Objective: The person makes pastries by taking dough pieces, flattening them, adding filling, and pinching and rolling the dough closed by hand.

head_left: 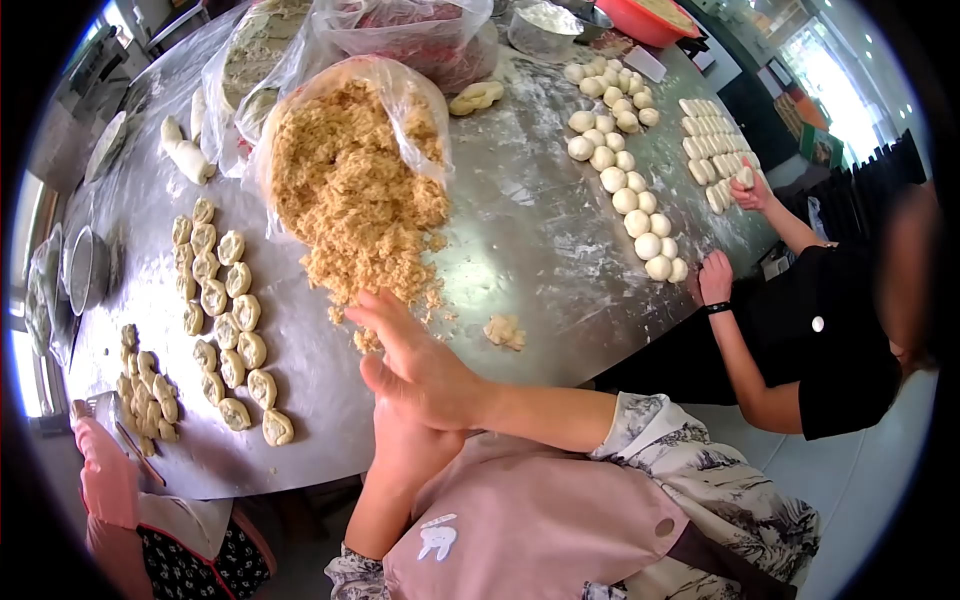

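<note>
My right hand (440, 380) lies across my left hand (405, 440), the two palms pressed together with fingers curled. Whatever is between them, if anything, is hidden. Just beyond my fingertips is a heap of crumbly tan filling (350, 180), spilling from an open clear plastic bag (435, 110). A small clump of filling (505, 332) lies apart on the metal table (510, 250), right of my hands. To the left, flattened dough pieces (228, 330) lie in uneven rows.
At right, a co-worker's hand (752, 188) holds a dough piece near rows of pale pieces (705, 140). Round dough balls (625, 200) stretch along the table. Another person's pink sleeve (105, 470) is at lower left, beside more dough pieces (148, 395). A metal bowl (88, 270) sits far left.
</note>
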Action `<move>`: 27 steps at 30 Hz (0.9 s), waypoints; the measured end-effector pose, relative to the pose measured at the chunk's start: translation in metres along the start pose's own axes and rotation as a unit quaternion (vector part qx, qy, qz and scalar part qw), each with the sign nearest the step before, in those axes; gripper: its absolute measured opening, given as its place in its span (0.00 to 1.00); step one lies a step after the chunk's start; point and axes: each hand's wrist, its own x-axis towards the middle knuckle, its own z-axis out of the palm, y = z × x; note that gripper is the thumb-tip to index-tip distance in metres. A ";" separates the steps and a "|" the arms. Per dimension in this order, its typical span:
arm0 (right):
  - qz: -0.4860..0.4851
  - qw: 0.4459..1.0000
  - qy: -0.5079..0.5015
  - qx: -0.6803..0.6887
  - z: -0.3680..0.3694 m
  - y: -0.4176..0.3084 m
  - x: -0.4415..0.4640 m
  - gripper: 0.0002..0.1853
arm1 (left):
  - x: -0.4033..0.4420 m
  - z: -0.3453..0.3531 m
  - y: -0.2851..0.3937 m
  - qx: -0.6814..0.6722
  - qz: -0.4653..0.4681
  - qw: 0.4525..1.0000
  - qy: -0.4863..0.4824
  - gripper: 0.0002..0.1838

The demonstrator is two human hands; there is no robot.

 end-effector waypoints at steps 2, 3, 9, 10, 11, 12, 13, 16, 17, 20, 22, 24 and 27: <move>0.061 0.993 0.058 0.077 -0.003 0.019 0.014 0.41 | 0.004 0.006 0.015 0.068 0.036 0.992 0.100 0.31; 0.090 0.985 0.087 0.117 -0.003 0.029 0.020 0.41 | 0.005 0.008 0.017 0.060 0.030 0.993 0.098 0.31; -0.010 0.996 0.071 0.056 0.004 0.002 -0.015 0.27 | 0.014 0.008 -0.008 -0.016 -0.070 0.980 0.184 0.14; -0.056 0.993 0.099 0.044 0.006 0.006 -0.019 0.24 | 0.016 0.007 -0.018 -0.026 -0.107 0.974 0.196 0.09; -0.101 0.986 0.128 0.032 0.006 0.009 -0.022 0.21 | 0.018 0.006 -0.014 0.000 -0.079 0.975 0.210 0.08; -0.125 0.983 0.132 -0.004 0.002 0.013 -0.023 0.18 | 0.020 0.003 -0.006 0.026 -0.052 0.974 0.221 0.07; -0.149 0.979 0.134 -0.040 -0.004 0.017 -0.025 0.15 | 0.022 0.002 -0.002 0.052 -0.025 0.971 0.234 0.07; -0.120 0.982 0.115 -0.092 -0.019 0.008 -0.033 0.08 | 0.019 0.004 -0.002 0.047 -0.016 0.971 0.233 0.06; -0.094 0.985 0.105 -0.100 -0.022 0.004 -0.035 0.06 | 0.019 0.003 0.001 0.048 -0.037 0.973 0.224 0.06; -0.090 0.985 0.098 -0.107 -0.023 0.009 -0.039 0.06 | 0.017 0.008 -0.004 0.001 -0.060 0.977 0.203 0.05; -0.112 0.979 0.127 -0.116 -0.025 0.018 -0.040 0.06 | 0.012 0.013 -0.004 -0.072 -0.057 0.981 0.172 0.06; -0.121 0.965 0.179 -0.148 -0.037 0.026 -0.038 0.05 | 0.002 0.009 -0.002 -0.122 -0.080 0.985 0.093 0.09; -0.022 0.948 0.287 -0.132 -0.079 0.054 -0.039 0.05 | -0.015 0.004 -0.002 -0.244 -0.195 0.950 0.003 0.13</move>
